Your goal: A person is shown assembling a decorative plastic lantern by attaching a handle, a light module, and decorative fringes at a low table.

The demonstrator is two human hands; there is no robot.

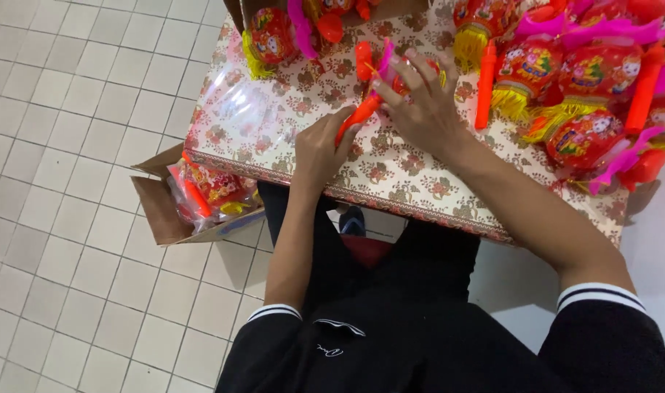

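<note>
The left hand (pixel 319 149) fingers pinch the low end of an orange stick (pixel 358 116) slanting up-right; the right hand (pixel 420 98) fingers curl over its lantern (pixel 399 81) end

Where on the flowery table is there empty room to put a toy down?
The left part of the table is bare, between the lantern at the far edge and the near edge. The right side is crowded with a lantern pile.

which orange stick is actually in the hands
The slanted stick at the table's middle, pinched by the left hand; the other sticks lie untouched among the lanterns at right.
</note>
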